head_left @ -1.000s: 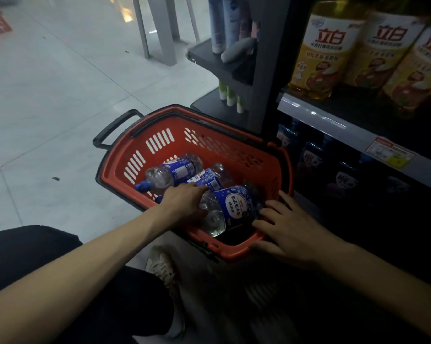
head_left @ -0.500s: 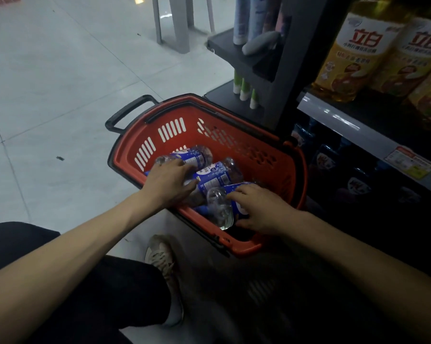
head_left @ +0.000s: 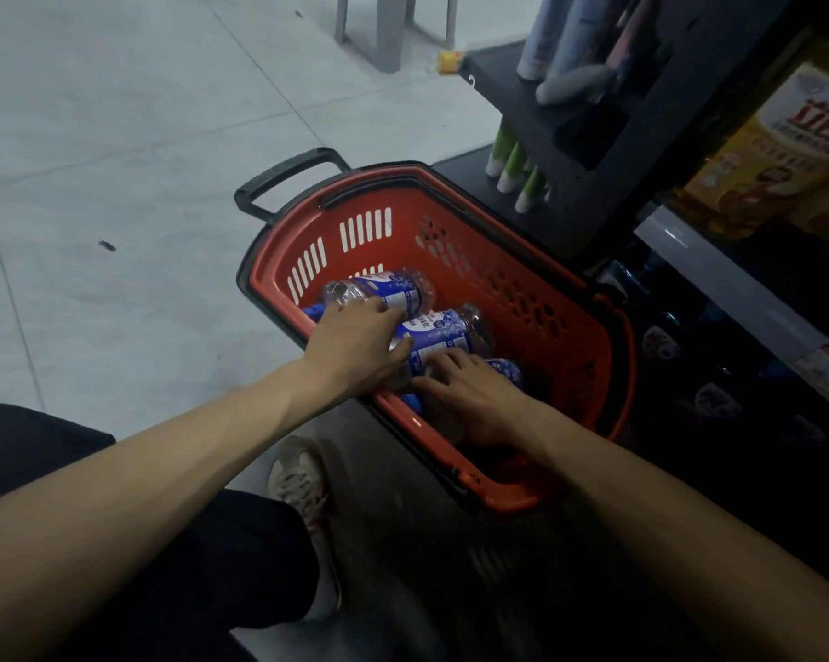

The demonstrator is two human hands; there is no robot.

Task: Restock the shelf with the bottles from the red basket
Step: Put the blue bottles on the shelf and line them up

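Note:
The red basket [head_left: 536, 279] stands on the floor beside the dark shelf [head_left: 718, 260]. Three clear bottles with blue labels lie on their sides in it. My left hand [head_left: 355, 346] rests across the far bottle [head_left: 383, 289] and the middle bottle [head_left: 443, 334], fingers curled around them. My right hand [head_left: 474, 394] lies on the near bottle [head_left: 508, 370], gripping it, and covers most of it. More dark bottles [head_left: 661, 341] stand on the lowest shelf level to the right.
Yellow oil bottles [head_left: 780, 150] fill the shelf level above. A black side rack [head_left: 546, 121] with tubes sticks out behind the basket. The basket's black handle [head_left: 283, 183] points to the tiled floor. My shoe [head_left: 302, 489] is under my arms.
My right hand has gone from the basket's near rim into the basket and onto the near bottle. My left hand slid further over the far two bottles. The view tilted down.

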